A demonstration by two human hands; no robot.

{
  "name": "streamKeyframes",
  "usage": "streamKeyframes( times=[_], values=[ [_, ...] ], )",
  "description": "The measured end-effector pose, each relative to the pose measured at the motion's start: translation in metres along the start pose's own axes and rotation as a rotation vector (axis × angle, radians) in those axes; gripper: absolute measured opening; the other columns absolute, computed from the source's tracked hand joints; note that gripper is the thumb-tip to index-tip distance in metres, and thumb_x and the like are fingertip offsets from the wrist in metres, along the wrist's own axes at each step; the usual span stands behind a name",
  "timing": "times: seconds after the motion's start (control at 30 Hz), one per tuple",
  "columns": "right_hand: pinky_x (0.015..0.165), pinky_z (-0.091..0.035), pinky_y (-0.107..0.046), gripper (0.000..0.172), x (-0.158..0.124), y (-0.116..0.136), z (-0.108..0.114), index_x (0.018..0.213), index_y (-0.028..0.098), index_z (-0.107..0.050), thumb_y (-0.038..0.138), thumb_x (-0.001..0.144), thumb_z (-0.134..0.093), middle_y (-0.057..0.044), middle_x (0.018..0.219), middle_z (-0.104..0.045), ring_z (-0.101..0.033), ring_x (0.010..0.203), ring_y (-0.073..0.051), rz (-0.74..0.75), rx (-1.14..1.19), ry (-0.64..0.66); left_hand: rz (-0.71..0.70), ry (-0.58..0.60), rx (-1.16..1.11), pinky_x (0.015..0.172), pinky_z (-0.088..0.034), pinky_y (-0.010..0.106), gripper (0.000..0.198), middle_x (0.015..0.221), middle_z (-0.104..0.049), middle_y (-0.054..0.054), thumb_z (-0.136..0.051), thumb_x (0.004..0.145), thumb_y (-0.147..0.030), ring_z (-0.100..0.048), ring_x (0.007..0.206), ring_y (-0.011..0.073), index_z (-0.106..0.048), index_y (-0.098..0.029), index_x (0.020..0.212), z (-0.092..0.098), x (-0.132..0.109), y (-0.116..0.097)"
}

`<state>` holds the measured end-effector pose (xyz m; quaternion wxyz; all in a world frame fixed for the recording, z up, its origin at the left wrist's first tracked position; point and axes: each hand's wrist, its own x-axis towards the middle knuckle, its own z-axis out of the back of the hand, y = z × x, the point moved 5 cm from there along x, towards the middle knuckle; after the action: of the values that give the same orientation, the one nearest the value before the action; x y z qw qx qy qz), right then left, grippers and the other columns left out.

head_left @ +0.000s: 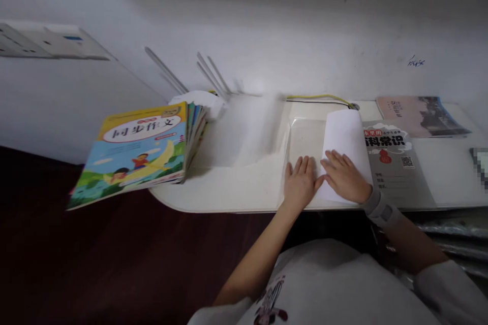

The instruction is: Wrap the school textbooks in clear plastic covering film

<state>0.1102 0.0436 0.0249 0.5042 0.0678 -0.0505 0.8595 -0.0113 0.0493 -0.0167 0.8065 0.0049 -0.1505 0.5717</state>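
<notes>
My left hand lies flat, fingers stretched out, on a clear plastic cover sheet spread on the white desk. Right beside it my right hand also lies flat with fingers extended, pressing on a white folded flap that curls over the left edge of a grey booklet with printed characters and a QR code. The two hands touch at the fingertips. A pale watch sits on my right wrist.
A stack of colourful workbooks overhangs the desk's left end. Another pinkish book lies at the back right. A yellow cable runs along the wall. A white round object sits behind the stack. Dark floor lies to the left.
</notes>
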Motion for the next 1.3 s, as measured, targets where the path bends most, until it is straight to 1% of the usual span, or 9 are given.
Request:
streamKeyframes(
  times=[0.1,0.2,0.27,0.37,0.5,0.63,0.8,1.0,1.3],
  values=[
    [0.103,-0.03,-0.046,0.045,0.034,-0.036,0.017,0.13,0.014,-0.047,0.031,0.089,-0.043,-0.018,0.144,-0.038,-0.031,0.133,-0.031,0.004,-0.01,-0.017,-0.002,0.004,0.008,0.105,-0.029,0.052,0.056,0.137,-0.048,0.015,-0.038,0.09,-0.051,-0.041,0.129,0.0292,-0.049,-0.014,0.131,0.0,0.0,-0.001],
    [0.102,-0.026,-0.052,0.061,0.077,-0.089,0.025,0.135,0.009,-0.039,0.041,0.084,-0.051,-0.022,0.145,-0.031,-0.027,0.134,-0.036,-0.162,-0.046,-0.049,-0.002,0.008,0.003,0.105,-0.028,0.053,0.055,0.137,-0.048,0.014,-0.038,0.09,-0.051,-0.04,0.129,0.0293,-0.05,-0.014,0.129,0.0,-0.001,-0.001],
    [0.101,-0.027,-0.052,0.073,0.099,-0.115,0.02,0.138,0.008,-0.033,0.048,0.081,-0.053,-0.023,0.145,-0.032,-0.028,0.132,-0.037,-0.252,-0.004,-0.012,-0.002,0.008,-0.002,0.105,-0.028,0.053,0.055,0.137,-0.048,0.014,-0.037,0.09,-0.051,-0.04,0.129,0.0291,-0.05,-0.013,0.129,0.0,-0.002,-0.001],
    [0.097,-0.031,-0.049,0.075,0.113,-0.131,0.002,0.134,0.01,-0.039,0.051,0.075,-0.059,-0.021,0.134,-0.044,-0.037,0.124,-0.035,-0.311,0.036,0.041,0.003,0.009,-0.009,0.105,-0.028,0.052,0.056,0.137,-0.048,0.014,-0.037,0.091,-0.051,-0.04,0.129,0.0287,-0.049,-0.013,0.129,0.0,-0.002,-0.001],
    [0.094,-0.03,-0.048,0.062,0.108,-0.131,-0.011,0.122,0.013,-0.05,0.047,0.072,-0.062,-0.019,0.126,-0.048,-0.041,0.117,-0.034,-0.351,-0.041,-0.063,0.009,0.007,-0.009,0.106,-0.027,0.053,0.061,0.137,-0.048,0.016,-0.033,0.091,-0.054,-0.039,0.13,0.0296,-0.047,-0.01,0.132,0.001,-0.001,-0.002],
    [0.093,-0.028,-0.047,0.056,0.105,-0.122,-0.015,0.115,0.011,-0.054,0.046,0.072,-0.062,-0.02,0.122,-0.05,-0.04,0.114,-0.034,-0.314,-0.112,-0.113,-0.003,-0.004,0.005,0.106,-0.026,0.054,0.07,0.142,-0.041,0.017,-0.029,0.09,-0.06,-0.035,0.132,0.0333,-0.041,-0.009,0.137,0.002,-0.001,-0.003],
    [0.095,-0.024,-0.05,0.051,0.11,-0.108,-0.019,0.112,0.01,-0.054,0.046,0.076,-0.059,-0.02,0.121,-0.051,-0.039,0.114,-0.033,-0.29,-0.118,-0.089,-0.037,0.022,0.006,0.106,-0.025,0.056,0.074,0.145,-0.037,0.016,-0.026,0.088,-0.063,-0.031,0.134,0.0344,-0.037,-0.011,0.139,0.002,-0.002,-0.004],
    [0.099,-0.022,-0.052,0.049,0.111,-0.102,-0.023,0.112,0.009,-0.056,0.044,0.077,-0.059,-0.019,0.121,-0.052,-0.04,0.114,-0.032,-0.314,-0.143,-0.056,-0.04,0.047,0.002,0.106,-0.024,0.057,0.073,0.143,-0.04,0.015,-0.028,0.089,-0.062,-0.031,0.134,0.0349,-0.036,-0.011,0.14,0.0,-0.003,-0.004],
    [0.099,-0.021,-0.053,0.045,0.112,-0.101,-0.023,0.107,0.009,-0.061,0.043,0.078,-0.058,-0.019,0.117,-0.054,-0.041,0.112,-0.031,-0.373,-0.192,0.005,-0.02,0.004,0.009,0.106,-0.024,0.056,0.069,0.137,-0.047,0.016,-0.026,0.091,-0.059,-0.036,0.131,0.0332,-0.039,-0.01,0.138,0.0,-0.004,-0.004]
  ],
)
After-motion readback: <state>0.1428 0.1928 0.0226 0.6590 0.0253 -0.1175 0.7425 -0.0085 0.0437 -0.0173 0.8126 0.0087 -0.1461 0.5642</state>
